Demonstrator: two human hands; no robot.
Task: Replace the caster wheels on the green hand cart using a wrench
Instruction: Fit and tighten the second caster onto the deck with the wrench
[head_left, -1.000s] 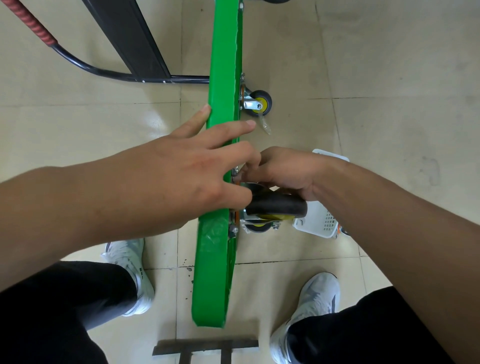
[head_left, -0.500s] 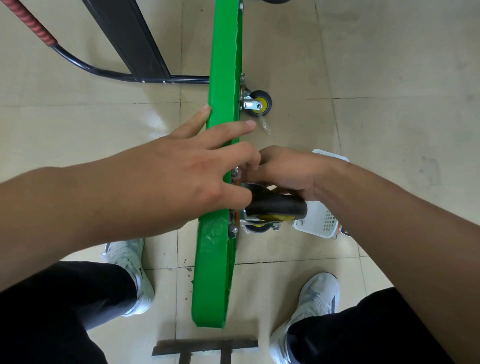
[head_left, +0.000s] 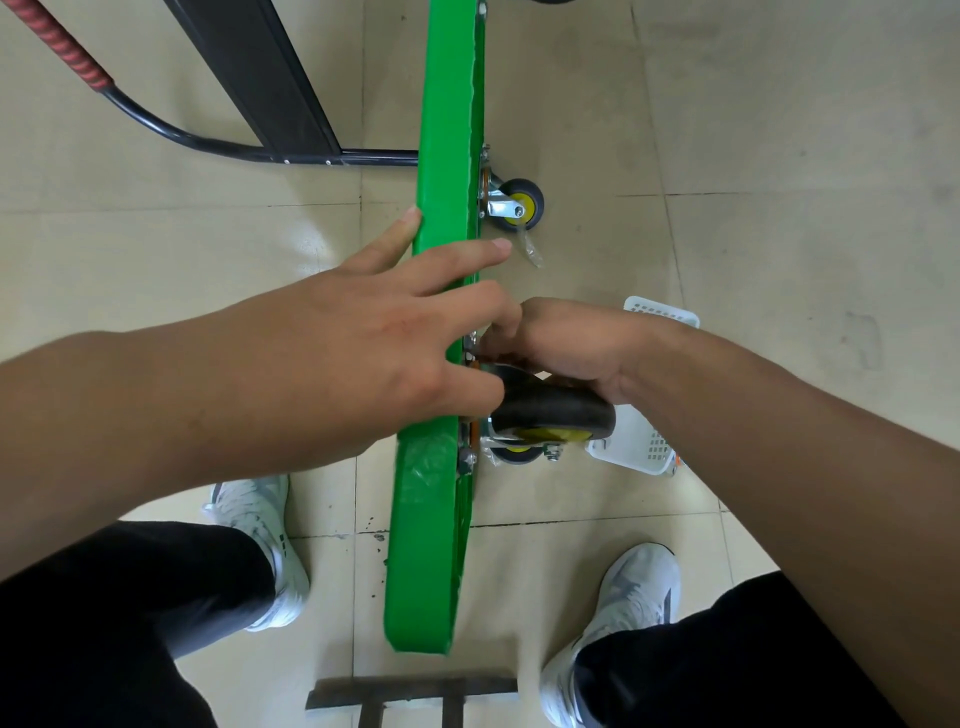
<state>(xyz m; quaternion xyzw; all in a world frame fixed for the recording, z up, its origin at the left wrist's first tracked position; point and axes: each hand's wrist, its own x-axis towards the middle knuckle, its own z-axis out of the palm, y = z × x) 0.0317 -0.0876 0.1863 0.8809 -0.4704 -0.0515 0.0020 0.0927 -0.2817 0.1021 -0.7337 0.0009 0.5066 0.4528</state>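
Note:
The green cart platform stands on its edge on the tiled floor, running away from me. My left hand lies over its top edge, thumb on the left face and fingers bent over to the right side. My right hand is against the mounting plate of the near caster wheel, which is black with a yellow hub. Its fingers are curled and pinch something small at the plate; the fingertips and the fastener are hidden. A second, smaller caster is bolted on farther along. No wrench is in view.
A white perforated basket sits on the floor under my right wrist. The cart's black handle bar with a red grip lies at upper left. My shoes flank the platform. A dark metal frame is at the bottom edge.

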